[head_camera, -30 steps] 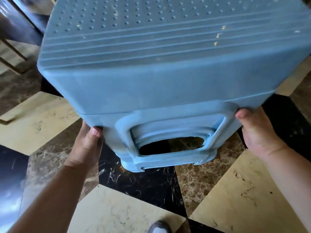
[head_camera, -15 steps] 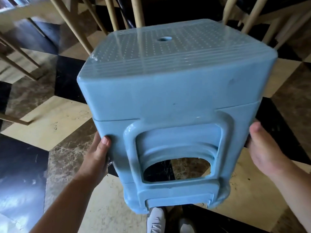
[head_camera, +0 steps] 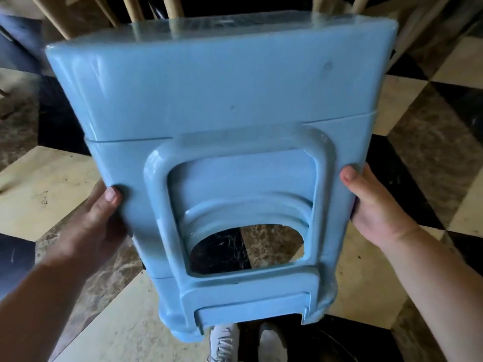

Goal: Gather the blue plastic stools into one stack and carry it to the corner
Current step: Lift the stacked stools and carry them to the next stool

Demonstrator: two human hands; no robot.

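Two hands hold a stack of blue plastic stools (head_camera: 209,100) off the floor, directly in front of the person and filling most of the view. Seams across the near face show the stools nested one inside another; how many there are cannot be told for sure. The stack tips away from the camera, so its near side faces up and the seat top shows only as a thin strip at the far edge. An arched opening in that near side gives a look through the hollow inside to the floor beyond. The left hand (head_camera: 96,220) grips the left side, thumb pressed flat on the near face and fingers wrapped out of sight round the far side. The right hand (head_camera: 376,205) grips the right side likewise, thumb on the near edge. Below lies a marble floor (head_camera: 52,184) of cream, brown and black tiles. White shoes (head_camera: 224,340) show under the stack's lower end, and wooden chair legs (head_camera: 136,9) stand past its far edge.
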